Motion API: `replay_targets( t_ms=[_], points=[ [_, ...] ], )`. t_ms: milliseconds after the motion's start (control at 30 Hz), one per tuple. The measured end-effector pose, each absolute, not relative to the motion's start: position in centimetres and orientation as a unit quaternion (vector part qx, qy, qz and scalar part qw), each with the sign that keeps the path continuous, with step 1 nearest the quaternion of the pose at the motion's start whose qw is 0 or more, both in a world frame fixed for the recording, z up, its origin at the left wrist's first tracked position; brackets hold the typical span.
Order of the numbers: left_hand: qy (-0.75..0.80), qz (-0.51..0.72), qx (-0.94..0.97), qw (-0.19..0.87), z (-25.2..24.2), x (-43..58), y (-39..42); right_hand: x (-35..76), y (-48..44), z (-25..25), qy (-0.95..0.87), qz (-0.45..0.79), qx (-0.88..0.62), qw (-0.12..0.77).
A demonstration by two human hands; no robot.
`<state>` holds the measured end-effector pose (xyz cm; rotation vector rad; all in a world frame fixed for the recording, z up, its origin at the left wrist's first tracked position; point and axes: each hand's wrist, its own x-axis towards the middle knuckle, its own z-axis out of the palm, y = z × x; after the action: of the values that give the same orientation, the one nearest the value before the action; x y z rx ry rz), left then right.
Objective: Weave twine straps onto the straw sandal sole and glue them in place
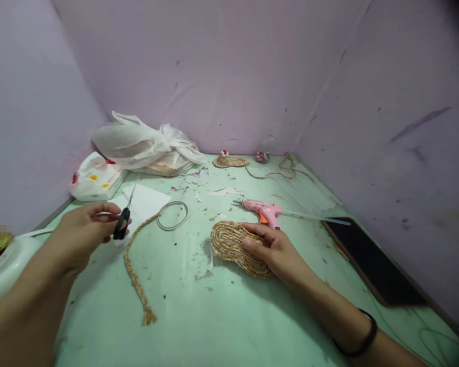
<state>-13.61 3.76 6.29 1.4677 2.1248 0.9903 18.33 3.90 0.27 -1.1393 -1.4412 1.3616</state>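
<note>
My left hand is closed round the black handles of a pair of scissors, blades pointing up and away, just above the green table. My right hand lies flat, fingers stretched out, on an oval mat of coiled jute rope at the table's middle. A braided jute cord trails from near the scissors toward me, ending in a frayed tip. A wire ring lies at the cord's far end.
A pink glue gun lies just beyond the mat. A dark tablet rests at the right. White plastic bags and a packet sit far left. A small jute piece and loose rope are by the back wall.
</note>
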Motion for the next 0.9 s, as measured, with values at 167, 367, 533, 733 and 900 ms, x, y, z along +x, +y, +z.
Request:
replay_targets(
  t_ms=[167, 367, 533, 733, 900],
  points=[
    [0.584, 0.487, 0.407, 0.507, 6.2, -13.9, 3.7, 18.4, 3.9, 0.2, -0.557, 0.559, -0.459, 0.408],
    [0.511, 0.437, 0.39, 0.629, 6.0, -10.3, 2.9, 18.9, 4.0, 1.0, -0.567, 0.575, -0.451, 0.379],
    [0.411, 0.352, 0.402, 0.739, 5.2, -5.7, 1.4, 19.4, 4.2, 1.4, -0.59, 0.569, -0.437, 0.37],
    [0.553, 0.375, 0.334, 0.665, 3.6, -3.8, 1.2, 19.4, 4.5, 1.1, -0.597, 0.563, -0.449, 0.353],
    [0.631, 0.378, 0.53, 0.422, 4.7, -4.2, 3.3, 19.5, 4.2, 1.5, -0.61, 0.596, -0.431, 0.296]
  ],
)
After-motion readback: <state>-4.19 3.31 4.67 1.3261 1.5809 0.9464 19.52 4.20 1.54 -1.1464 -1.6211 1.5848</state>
